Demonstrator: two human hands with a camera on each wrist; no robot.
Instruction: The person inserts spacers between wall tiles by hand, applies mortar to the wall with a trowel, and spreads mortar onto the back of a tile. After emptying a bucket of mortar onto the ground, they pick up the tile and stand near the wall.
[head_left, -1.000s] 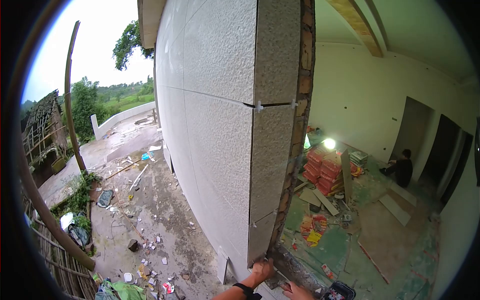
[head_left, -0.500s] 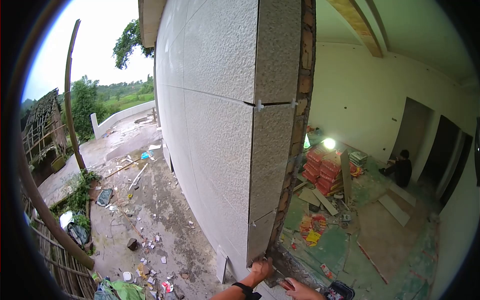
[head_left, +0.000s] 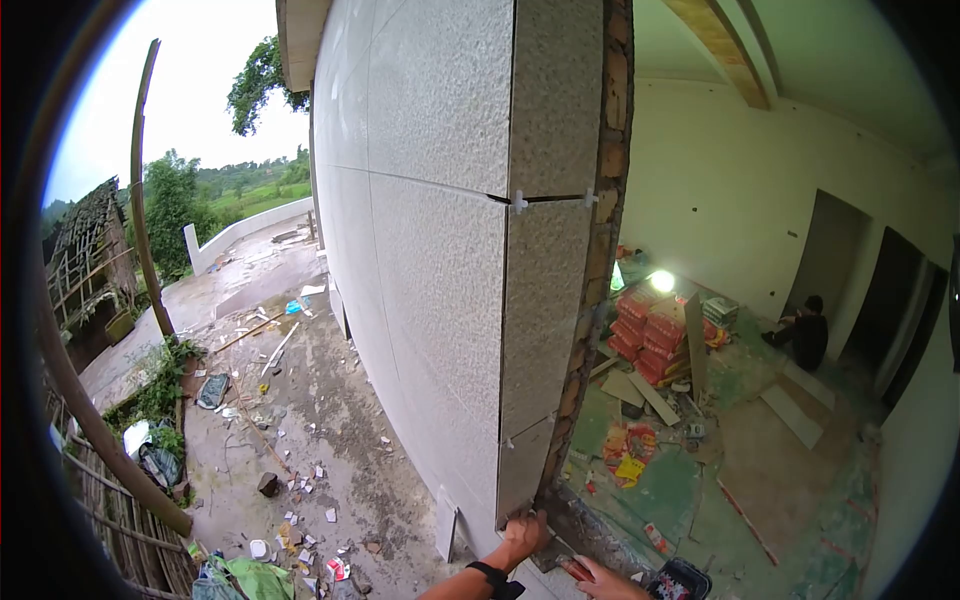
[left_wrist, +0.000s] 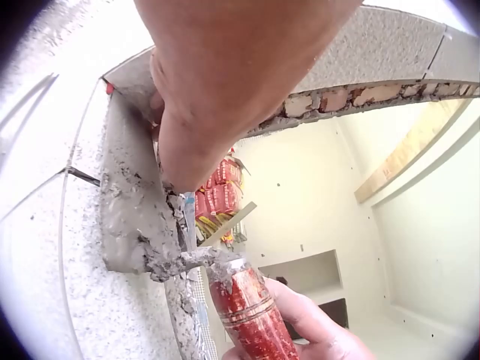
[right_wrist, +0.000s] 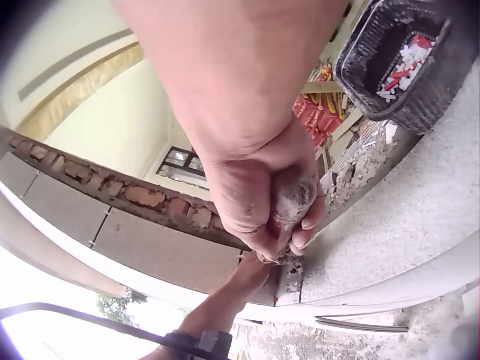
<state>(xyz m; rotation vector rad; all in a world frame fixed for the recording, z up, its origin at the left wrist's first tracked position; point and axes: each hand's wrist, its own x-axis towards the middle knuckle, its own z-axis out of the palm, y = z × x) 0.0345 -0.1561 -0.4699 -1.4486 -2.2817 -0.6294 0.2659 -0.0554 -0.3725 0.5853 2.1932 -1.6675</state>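
In the head view, my left hand [head_left: 524, 537] is at the lower end of the narrow corner tile [head_left: 525, 475], fingertips right at its edge. Its fingers are mostly hidden behind my forearm in the left wrist view. Just to the right, my right hand [head_left: 603, 582] grips the trowel's red handle [left_wrist: 256, 315], fingers wrapped round it. Grey mortar [left_wrist: 161, 262] coats the trowel's metal neck. Under the tile lies a smooth grey strip of mortar [left_wrist: 131, 217], with the trowel's front end at its near edge. Seen from the right wrist, the handle's rounded butt [right_wrist: 295, 196] is smeared with mortar.
A black plastic tub [right_wrist: 409, 112] holding red and white tile spacers stands by my right hand. Loose tile [head_left: 445, 530] leans against the outside wall. Broken bits litter the ground at left. Indoors are stacked red bags [head_left: 650, 335] and a seated person [head_left: 805, 335].
My right hand has come slightly up and left with the trowel, bringing its red handle into sight. The left hand stays at the tile's lower end. The head view has shifted slightly.
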